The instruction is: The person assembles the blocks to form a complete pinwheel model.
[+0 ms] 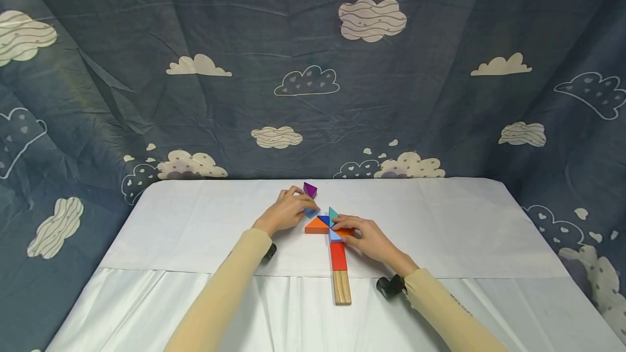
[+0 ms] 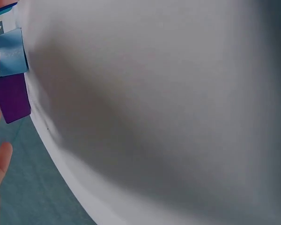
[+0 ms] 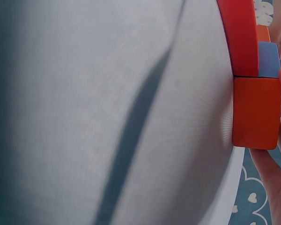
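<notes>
In the head view my left hand (image 1: 288, 211) grips a light blue block (image 1: 311, 213) between thumb and fingers. Right behind that block lies a purple triangular block (image 1: 310, 189). My right hand (image 1: 365, 237) holds an orange triangular block (image 1: 346, 232) at the right of a pinwheel of blocks. The pinwheel's other pieces are a teal triangle (image 1: 332, 215), a dark blue triangle (image 1: 324, 220), a second orange triangle (image 1: 317, 226) and a pale blue one (image 1: 335, 237). In the right wrist view the held block's orange side (image 3: 256, 113) faces the camera, with fingers along its far side.
A red block (image 1: 338, 256) and a striped wooden block (image 1: 342, 288) run in a line from the pinwheel toward the person. All lie on a white-covered table (image 1: 420, 216). A dark cloud-patterned cloth (image 1: 235, 113) hangs behind it.
</notes>
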Demonstrator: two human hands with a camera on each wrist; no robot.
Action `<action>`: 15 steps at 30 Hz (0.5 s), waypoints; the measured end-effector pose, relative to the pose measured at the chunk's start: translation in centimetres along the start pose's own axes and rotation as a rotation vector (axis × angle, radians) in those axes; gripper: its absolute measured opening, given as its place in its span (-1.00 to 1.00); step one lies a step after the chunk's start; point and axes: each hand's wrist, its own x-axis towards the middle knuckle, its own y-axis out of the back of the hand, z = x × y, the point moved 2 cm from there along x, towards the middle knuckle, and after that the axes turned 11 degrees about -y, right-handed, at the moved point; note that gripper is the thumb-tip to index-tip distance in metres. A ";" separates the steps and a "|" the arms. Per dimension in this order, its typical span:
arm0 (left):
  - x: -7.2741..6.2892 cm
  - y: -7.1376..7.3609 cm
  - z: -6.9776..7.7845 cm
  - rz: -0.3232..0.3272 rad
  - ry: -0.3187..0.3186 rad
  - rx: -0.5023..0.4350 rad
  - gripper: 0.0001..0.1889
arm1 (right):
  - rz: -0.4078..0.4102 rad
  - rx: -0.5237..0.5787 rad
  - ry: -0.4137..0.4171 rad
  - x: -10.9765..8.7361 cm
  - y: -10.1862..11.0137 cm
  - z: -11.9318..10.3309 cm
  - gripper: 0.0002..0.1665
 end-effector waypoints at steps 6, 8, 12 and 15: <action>-0.2 -0.3 -0.2 0.031 -0.061 -0.057 -0.67 | -0.001 0.000 -0.012 0.0 0.0 -0.1 -0.67; -0.2 -0.4 -0.2 0.029 -0.082 -0.065 -0.68 | -0.002 0.000 -0.013 0.0 0.1 -0.1 -0.67; -0.1 -0.5 -0.3 0.024 -0.090 -0.086 -0.69 | -0.003 -0.002 0.006 -0.1 0.1 -0.1 -0.68; -0.1 -0.6 -0.4 0.034 -0.082 -0.106 -0.72 | -0.003 -0.002 0.018 -0.1 0.1 -0.1 -0.68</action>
